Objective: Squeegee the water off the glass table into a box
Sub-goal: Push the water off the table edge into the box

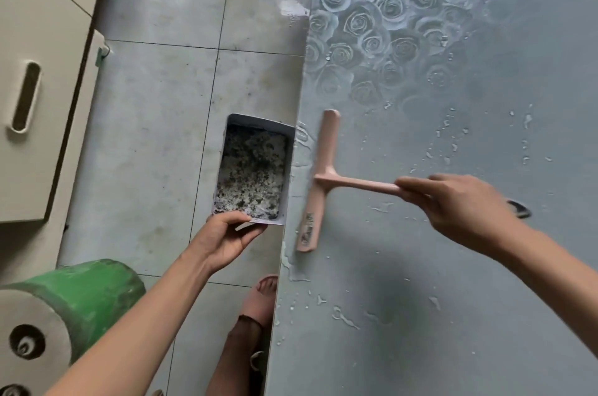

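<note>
A grey glass table (453,266) with a rose pattern at its far end fills the right side. Water drops and small puddles lie on it, mostly near its left edge and to the right. My right hand (459,204) grips the handle of a pink squeegee (323,178), whose blade lies on the glass close to the table's left edge. My left hand (226,237) holds the near end of a white box (255,169) beside that edge, below table level. The box's inside looks speckled dark and wet.
A tiled floor (161,136) lies left of the table. A beige cabinet (35,88) stands at the far left, and a green cylinder (81,298) lies at the lower left. My foot in a pink sandal (262,295) is by the table's edge.
</note>
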`<state>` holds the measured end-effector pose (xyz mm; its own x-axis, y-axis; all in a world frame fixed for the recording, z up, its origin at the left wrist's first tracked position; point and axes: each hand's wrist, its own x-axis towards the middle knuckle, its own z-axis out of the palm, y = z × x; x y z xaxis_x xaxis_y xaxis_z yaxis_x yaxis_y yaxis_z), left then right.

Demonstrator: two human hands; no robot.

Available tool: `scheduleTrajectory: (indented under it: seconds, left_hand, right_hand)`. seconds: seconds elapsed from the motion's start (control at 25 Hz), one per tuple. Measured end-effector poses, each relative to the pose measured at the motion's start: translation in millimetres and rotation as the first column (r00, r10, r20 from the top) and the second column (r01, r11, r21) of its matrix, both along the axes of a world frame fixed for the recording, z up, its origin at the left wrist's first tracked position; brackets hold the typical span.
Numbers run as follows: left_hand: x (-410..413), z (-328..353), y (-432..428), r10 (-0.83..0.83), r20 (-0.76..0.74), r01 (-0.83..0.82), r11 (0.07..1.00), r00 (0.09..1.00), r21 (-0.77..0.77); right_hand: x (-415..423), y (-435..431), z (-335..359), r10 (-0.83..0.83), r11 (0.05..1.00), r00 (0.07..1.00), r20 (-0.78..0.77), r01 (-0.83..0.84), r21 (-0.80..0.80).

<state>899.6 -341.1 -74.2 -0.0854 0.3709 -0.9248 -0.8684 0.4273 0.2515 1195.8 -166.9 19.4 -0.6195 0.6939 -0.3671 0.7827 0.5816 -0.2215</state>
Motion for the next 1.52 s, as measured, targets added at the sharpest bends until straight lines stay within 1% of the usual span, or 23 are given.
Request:
scheduleTrajectory:
  seconds: [0.08,0.2,0.28,0.4,0.48,0.56,0.6,0.64,0.72,0.8,0.96,1.04,1.08,1.2,1.28,1.36,1.44,1.52]
  left_hand:
    - [-1.6,-1.2,4.2,0.015,0.003,-0.015,1.0,1.0,0.0]
    - [-5.2,-1.1,6.3,0.024,0.024,-0.024,1.0,0.999,0.002]
    - [-5.8,-0.7,7.2,0.036,0.03,-0.036,0.999,0.999,-0.001]
    - [-8.3,-0.8,9.6,0.04,0.038,-0.04,0.999,0.998,0.0]
    - [-9.2,-3.1,10.6,0.049,0.032,-0.049,0.999,0.998,-0.002]
    - [-9.9,-5.0,10.6,0.047,0.041,-0.047,0.999,0.998,-0.005]
    - [-10.7,-6.1,10.7,0.04,0.041,-0.039,0.999,0.998,-0.009]
    - [-10.8,-6.4,10.7,0.034,0.04,-0.034,0.999,0.999,-0.015]
    - [-10.1,-6.2,8.5,0.044,0.039,-0.042,0.998,0.998,-0.036]
    - [-7.3,-4.4,0.3,0.044,0.046,-0.041,0.997,0.998,-0.066]
    - [-5.8,-3.1,-27.8,0.02,0.069,-0.013,0.996,0.997,-0.09]
    - [0.3,0.7,-47.5,0.017,0.083,-0.009,0.995,0.996,-0.098]
    - [2.4,-1.3,-53.0,0.016,0.084,-0.007,0.995,0.996,-0.101]
    - [17.4,3.2,-85.6,0.034,0.078,-0.026,0.995,0.996,-0.101]
    - [22.9,3.0,-97.5,0.015,0.069,-0.007,0.995,0.998,-0.104]
    - [24.9,3.6,-102.4,0.0,0.062,0.007,0.995,0.998,-0.104]
    - [25.3,3.8,-103.1,-0.013,0.045,0.017,0.995,0.999,-0.099]
    - [24.6,3.3,-103.2,-0.005,0.045,0.009,0.996,0.999,-0.092]
  right_hand:
    - [-35.6,4.0,-3.0,0.07,0.996,0.997,-0.012,-0.07,0.049]
    - [-40.1,12.9,13.3,0.06,0.994,0.997,-0.048,-0.055,0.096]
    - [-21.9,20.0,31.9,0.007,0.996,1.0,-0.008,-0.007,0.088]
    - [-20.1,19.2,38.1,-0.021,1.0,0.994,0.108,0.02,0.008]
    - [-46.9,16.7,27.3,0.021,1.0,0.994,0.109,-0.021,-0.004]
    - [-74.0,14.5,19.1,0.083,0.996,0.99,0.111,-0.087,0.029]
    - [-81.0,15.0,19.5,0.097,0.994,0.989,0.112,-0.103,0.045]
    - [-81.0,16.4,23.6,0.08,0.995,0.992,0.095,-0.085,0.051]
    - [-64.2,14.1,40.3,-0.009,1.0,1.0,0.025,0.008,0.03]
    - [-33.7,-1.1,59.4,-0.054,0.998,0.998,0.018,0.053,0.022]
    - [30.1,-42.8,80.3,-0.109,0.993,0.979,0.174,0.116,-0.031]
    - [50.2,-67.8,82.1,-0.096,0.993,0.963,0.25,0.109,-0.038]
    - [54.7,-76.0,78.8,-0.1,0.991,0.96,0.263,0.118,-0.055]
    - [48.6,-113.0,64.6,-0.111,0.99,0.965,0.236,0.129,-0.063]
    - [26.3,-124.0,47.8,-0.103,0.993,0.981,0.165,0.11,-0.033]
    - [-5.2,-128.0,30.3,-0.081,0.997,0.994,0.078,0.08,0.017]
    - [-30.8,-125.7,19.4,-0.029,0.998,0.999,0.038,0.026,0.056]
    - [-35.1,-118.5,21.9,0.003,0.996,1.0,-0.013,-0.002,0.091]
